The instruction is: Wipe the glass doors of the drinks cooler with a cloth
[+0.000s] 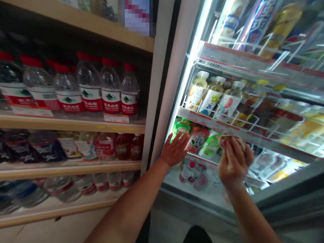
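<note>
My left hand (175, 148) lies flat with fingers stretched out against the glass door (278, 101) of a lit drinks fridge, low on its left side. My right hand (234, 162) is closed around a small crumpled light-coloured thing (229, 137), perhaps a cloth, pressed to the same glass further right. Behind the glass, at hand height, stand green and red labelled bottles (199, 136). One shelf up are pale juice bottles with white caps (212, 96).
To the left are wooden shelves (76, 125) with red-capped water bottles (88, 86) on one level and mixed drink bottles below. The fridge's white frame (164, 84) divides the two. Cans and tall bottles fill the fridge's top shelf. A dark shape shows at the bottom edge.
</note>
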`<state>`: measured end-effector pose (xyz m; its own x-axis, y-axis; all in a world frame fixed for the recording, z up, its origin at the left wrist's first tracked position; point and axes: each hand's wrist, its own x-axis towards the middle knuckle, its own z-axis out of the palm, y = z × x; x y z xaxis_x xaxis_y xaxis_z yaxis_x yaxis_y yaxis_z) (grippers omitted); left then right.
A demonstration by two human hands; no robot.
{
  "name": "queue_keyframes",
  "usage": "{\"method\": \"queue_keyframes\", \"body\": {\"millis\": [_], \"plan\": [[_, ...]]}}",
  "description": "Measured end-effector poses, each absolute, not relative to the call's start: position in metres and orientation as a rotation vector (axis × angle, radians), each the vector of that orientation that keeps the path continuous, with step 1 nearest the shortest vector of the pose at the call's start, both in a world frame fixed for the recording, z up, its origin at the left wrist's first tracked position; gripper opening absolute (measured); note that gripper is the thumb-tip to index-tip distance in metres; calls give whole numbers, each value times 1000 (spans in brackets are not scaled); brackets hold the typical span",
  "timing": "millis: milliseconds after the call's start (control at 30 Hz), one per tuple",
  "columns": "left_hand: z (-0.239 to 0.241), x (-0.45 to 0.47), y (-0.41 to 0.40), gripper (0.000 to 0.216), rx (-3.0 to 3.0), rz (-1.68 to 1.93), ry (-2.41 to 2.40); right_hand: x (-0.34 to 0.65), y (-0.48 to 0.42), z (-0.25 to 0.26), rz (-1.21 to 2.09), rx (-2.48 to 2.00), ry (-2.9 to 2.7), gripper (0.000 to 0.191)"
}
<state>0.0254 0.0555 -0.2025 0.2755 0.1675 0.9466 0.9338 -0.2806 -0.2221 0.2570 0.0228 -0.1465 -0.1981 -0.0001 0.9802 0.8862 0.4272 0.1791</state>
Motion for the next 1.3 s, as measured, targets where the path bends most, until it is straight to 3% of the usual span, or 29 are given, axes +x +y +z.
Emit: {"method": "queue_keyframes", "body": {"millis": [200, 433, 633, 833, 1067, 1300], "plan": [[-203, 25, 56, 51, -1646, -1063, -1042, 239, 0, -195, -764, -684, -2183, 52], [-200, 25, 56, 56, -1653, -1102, -1024, 256, 7, -184, -847, -889, -1811, 53], [-199, 25, 56, 63, -1674, -1121, -1024, 250, 3, -231, -732, -725, -2175, 47], [-200, 25, 57, 65, -1665, -1125, -1024, 269, 6, -194, -801, -864, -1832, 54], [-197, 26, 56, 65, -1654, -1137, -1012, 270, 0, -211, -713, -752, -2063, 46], [-200, 26, 58, 65, -1650, -1135, -1020, 288, 11, -187, -837, -819, -1663, 55]]}}
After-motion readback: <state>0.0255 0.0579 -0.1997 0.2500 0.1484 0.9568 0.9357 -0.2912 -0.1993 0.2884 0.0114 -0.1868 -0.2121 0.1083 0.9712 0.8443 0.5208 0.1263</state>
